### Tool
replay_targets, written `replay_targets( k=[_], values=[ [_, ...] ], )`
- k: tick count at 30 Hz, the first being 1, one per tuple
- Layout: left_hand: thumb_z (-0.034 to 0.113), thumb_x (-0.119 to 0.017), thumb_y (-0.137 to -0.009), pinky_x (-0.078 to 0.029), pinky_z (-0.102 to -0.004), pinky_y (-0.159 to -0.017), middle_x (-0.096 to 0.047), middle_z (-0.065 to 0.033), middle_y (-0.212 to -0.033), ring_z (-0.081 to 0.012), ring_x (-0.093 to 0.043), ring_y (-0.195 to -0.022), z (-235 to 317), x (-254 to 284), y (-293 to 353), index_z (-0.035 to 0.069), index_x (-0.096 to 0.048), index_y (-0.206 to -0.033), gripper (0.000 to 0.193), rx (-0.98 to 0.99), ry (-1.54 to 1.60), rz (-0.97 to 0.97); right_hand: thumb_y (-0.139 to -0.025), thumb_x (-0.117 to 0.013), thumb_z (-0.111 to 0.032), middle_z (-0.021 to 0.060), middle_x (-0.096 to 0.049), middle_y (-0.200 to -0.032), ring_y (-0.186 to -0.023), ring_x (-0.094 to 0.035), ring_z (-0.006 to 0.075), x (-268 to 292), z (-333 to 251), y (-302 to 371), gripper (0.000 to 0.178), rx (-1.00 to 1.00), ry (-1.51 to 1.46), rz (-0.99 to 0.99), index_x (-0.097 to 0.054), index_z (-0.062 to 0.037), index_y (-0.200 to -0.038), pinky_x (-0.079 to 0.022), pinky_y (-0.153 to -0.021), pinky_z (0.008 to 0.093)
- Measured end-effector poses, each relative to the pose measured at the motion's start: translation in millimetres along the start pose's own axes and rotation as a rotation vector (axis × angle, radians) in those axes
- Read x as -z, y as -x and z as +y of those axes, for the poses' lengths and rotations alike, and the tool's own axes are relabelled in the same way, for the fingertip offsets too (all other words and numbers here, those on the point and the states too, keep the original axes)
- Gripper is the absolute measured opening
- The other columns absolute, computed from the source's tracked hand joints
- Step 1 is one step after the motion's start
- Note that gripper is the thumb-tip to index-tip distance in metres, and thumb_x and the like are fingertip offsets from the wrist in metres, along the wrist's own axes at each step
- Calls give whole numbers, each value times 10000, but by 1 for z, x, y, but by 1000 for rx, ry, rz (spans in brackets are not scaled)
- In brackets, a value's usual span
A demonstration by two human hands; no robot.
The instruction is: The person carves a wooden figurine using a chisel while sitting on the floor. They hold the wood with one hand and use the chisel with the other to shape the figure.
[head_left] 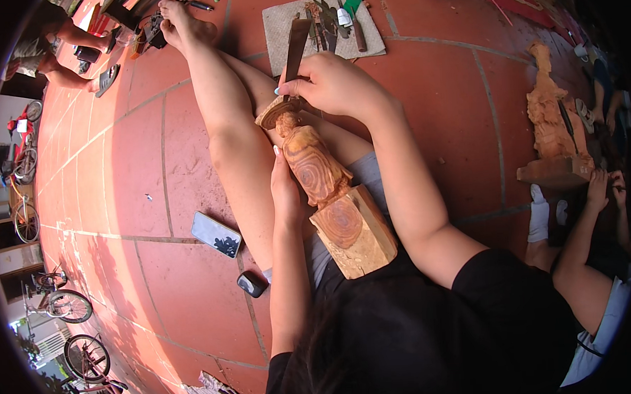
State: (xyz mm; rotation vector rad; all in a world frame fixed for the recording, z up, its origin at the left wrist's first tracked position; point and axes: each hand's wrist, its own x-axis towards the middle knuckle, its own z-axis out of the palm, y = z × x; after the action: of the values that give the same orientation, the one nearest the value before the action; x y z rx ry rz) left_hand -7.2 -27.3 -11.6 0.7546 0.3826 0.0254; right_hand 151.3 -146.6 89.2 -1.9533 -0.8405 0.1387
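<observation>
A carved wooden figure (316, 170) on a square block base (352, 234) lies across my lap, head end pointing away from me. My left hand (285, 186) grips the figure's left side around its middle. My right hand (333, 82) is closed around a flat metal chisel (296, 46), whose blade meets the round top (273, 114) of the figure. My bare legs stretch out over the red tiled floor (138, 176).
A grey cloth (287, 22) with several carving tools lies ahead. A phone (216, 234) and a small dark case (252, 283) lie on the tiles at my left. Another person's hand (598, 184) holds a second wooden figure (553, 127) at right. Bicycles (67, 306) stand far left.
</observation>
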Motion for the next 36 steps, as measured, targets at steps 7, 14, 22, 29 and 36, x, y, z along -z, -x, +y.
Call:
replay_targets(
  k=[7, 14, 22, 29, 36],
  values=[
    [420, -312, -1085, -566, -382, -886, -656, -137, -1159, -233, -671, -1005, 2, -3, 2, -9, -541, -1283, 525, 9, 2, -14, -903, -677, -238, 168, -705, -826, -781, -666, 259, -12, 4, -4, 260, -61, 48, -112, -697, 18, -944, -506, -726, 376],
    [423, -310, -1085, -566, -379, -885, -655, -138, -1163, -231, -670, -1005, 1, -2, 1, -10, -540, -1285, 529, 8, -11, 0, -904, -675, -166, 114, -712, -814, -795, -660, 170, -13, 10, -4, 188, -93, 72, -190, -704, 10, -963, -502, -747, 337],
    [421, -308, -1086, -567, -377, -883, -656, -137, -1162, -230, -672, -1001, 2, -2, 2, -11, -538, -1288, 529, 3, -7, 4, -891, -707, -252, 181, -671, -776, -696, -629, 278, 3, -14, 5, 279, -21, -164, -112, -673, 25, -898, -477, -651, 372],
    [415, -309, -1087, -568, -372, -877, -658, -133, -1155, -225, -673, -992, 3, -7, 4, -8, -541, -1285, 521, 5, 11, -15, -872, -726, -298, 216, -656, -754, -672, -636, 336, -2, -4, 1, 331, 9, -45, -54, -667, 27, -851, -471, -630, 418],
    [417, -312, -1087, -567, -370, -877, -659, -130, -1151, -222, -672, -995, 2, -5, 2, -3, -543, -1286, 519, 11, -2, 6, -897, -690, -155, 111, -707, -789, -739, -651, 158, -8, 3, -2, 168, -68, -23, -176, -711, 0, -958, -504, -707, 335]
  ],
)
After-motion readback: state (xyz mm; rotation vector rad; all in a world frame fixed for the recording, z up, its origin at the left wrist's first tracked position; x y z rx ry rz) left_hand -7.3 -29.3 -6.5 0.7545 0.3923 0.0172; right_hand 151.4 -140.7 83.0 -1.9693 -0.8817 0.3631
